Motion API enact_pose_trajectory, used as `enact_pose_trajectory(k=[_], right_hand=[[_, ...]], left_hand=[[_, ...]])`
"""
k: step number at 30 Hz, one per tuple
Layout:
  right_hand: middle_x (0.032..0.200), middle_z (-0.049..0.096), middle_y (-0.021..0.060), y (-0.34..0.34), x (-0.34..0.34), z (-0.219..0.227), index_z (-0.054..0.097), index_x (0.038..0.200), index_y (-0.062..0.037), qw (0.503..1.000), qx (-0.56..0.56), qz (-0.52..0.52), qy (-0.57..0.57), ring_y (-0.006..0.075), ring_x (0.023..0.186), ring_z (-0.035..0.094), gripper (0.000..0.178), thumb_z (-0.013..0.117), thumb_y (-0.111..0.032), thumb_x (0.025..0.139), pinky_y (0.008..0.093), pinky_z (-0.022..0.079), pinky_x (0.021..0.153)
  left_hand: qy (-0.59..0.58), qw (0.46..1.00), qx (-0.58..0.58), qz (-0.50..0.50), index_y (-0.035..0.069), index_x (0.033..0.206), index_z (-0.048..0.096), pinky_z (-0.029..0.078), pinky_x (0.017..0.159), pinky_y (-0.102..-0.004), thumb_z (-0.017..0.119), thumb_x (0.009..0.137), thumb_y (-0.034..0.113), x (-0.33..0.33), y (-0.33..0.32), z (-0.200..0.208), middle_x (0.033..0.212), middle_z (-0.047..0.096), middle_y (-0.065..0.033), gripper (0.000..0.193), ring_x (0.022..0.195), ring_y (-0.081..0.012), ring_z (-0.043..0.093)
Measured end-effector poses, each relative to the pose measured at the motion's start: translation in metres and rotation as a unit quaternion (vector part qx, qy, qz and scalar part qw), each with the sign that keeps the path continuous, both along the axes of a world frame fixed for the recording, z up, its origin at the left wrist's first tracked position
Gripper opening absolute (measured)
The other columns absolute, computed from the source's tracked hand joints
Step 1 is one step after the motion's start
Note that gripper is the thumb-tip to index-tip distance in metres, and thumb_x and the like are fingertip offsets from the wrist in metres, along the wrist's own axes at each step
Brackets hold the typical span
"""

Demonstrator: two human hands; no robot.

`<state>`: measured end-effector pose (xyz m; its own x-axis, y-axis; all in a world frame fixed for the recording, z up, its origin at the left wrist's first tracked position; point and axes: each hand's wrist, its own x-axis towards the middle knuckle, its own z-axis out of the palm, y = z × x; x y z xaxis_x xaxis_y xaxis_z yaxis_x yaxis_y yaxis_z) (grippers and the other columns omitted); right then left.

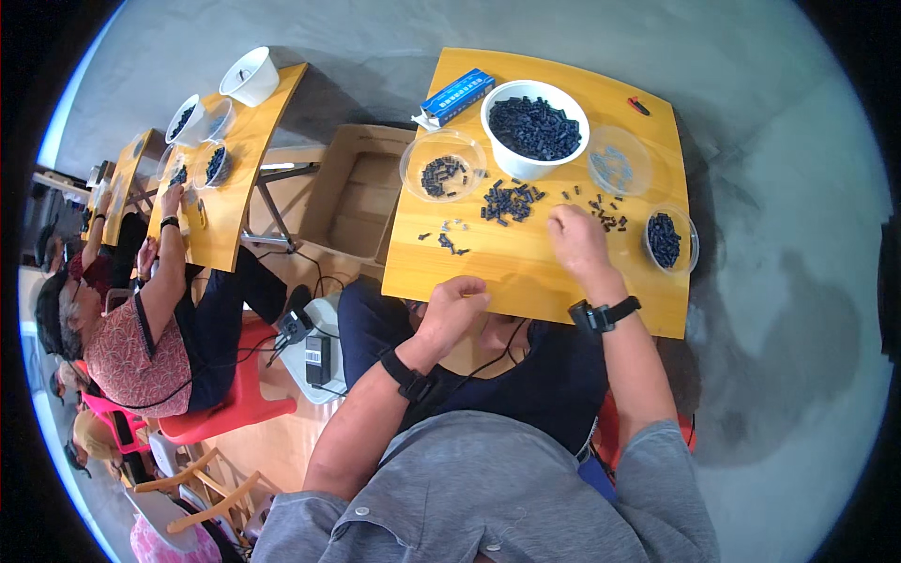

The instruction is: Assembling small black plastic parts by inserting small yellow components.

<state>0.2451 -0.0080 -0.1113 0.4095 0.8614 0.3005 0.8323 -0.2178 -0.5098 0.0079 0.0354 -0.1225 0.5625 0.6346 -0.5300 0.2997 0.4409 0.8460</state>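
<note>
My left hand is closed in a pinch at the front edge of the wooden table; anything between its fingertips is too small to make out. Over the table, my right hand has its fingers curled downward beside scattered small dark pieces, and its grip is hidden. A pile of dark blue-black pieces lies left of it. Farther left are tiny silvery bits and a few dark pieces. Behind the pile stands a white bucket filled with similar dark pieces.
Clear tubs stand around: one with brownish-black pieces, one with small pale parts, one with dark pieces. A blue box and red-black tool lie behind. Left are a cardboard box and a seated person.
</note>
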Motion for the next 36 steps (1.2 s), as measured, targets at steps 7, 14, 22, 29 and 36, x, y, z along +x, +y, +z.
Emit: enact_pose_trajectory(k=[7,14,22,29,36], right_hand=[[0.083,0.061,0.0160,0.031,-0.038,-0.018,0.059,0.084,-0.0040,0.995,-0.054,0.062,0.059,0.0362,0.079,0.059,0.010,0.056,-0.013,0.080,0.0459,0.047,0.070],[0.083,0.061,0.0166,0.041,-0.044,-0.025,0.060,0.085,-0.0047,0.994,-0.101,0.051,0.010,0.0370,0.078,0.060,0.013,0.057,-0.016,0.082,0.0470,0.048,0.069],[0.080,0.061,0.0097,0.018,-0.051,-0.026,0.059,0.091,-0.0022,0.878,-0.003,0.042,0.477,0.0198,0.063,0.060,0.009,0.057,-0.010,0.087,0.0324,0.051,0.059],[0.081,0.060,0.0055,-0.013,-0.072,0.010,0.056,0.095,-0.0003,0.616,0.093,0.123,0.773,0.0120,0.060,0.059,0.011,0.055,-0.009,0.089,0.0269,0.052,0.054],[0.079,0.060,0.0060,-0.031,-0.088,0.020,0.057,0.096,-0.0003,0.593,0.084,0.140,0.789,0.0122,0.058,0.058,0.009,0.054,-0.006,0.090,0.0267,0.053,0.053]], left_hand=[[0.014,1.000,-0.006,-0.007,-0.003,0.102,0.058,0.037,0.043,-0.0227,0.060,0.082,0.006,0.006,0.008,0.000,0.077,0.058,-0.0027,0.023,0.051,-0.0063,0.047],[-0.016,1.000,-0.022,0.002,-0.002,0.101,0.059,0.036,0.042,-0.0219,0.061,0.080,0.006,0.003,0.011,-0.011,0.077,0.059,-0.0025,0.022,0.051,-0.0059,0.047],[-0.041,0.996,-0.001,0.084,-0.001,0.107,0.058,0.045,0.061,-0.0230,0.060,0.084,0.008,0.009,0.004,0.005,0.087,0.060,-0.0034,0.025,0.071,-0.0097,0.056],[-0.128,0.985,0.035,0.107,-0.001,0.112,0.057,0.046,0.062,-0.0227,0.058,0.087,0.006,0.014,0.001,0.040,0.092,0.061,-0.0034,0.026,0.072,-0.0104,0.058],[-0.177,0.976,0.054,0.116,-0.002,0.105,0.062,0.047,0.066,-0.0232,0.061,0.085,0.003,0.019,-0.015,0.049,0.092,0.061,-0.0038,0.021,0.073,-0.0100,0.057]])
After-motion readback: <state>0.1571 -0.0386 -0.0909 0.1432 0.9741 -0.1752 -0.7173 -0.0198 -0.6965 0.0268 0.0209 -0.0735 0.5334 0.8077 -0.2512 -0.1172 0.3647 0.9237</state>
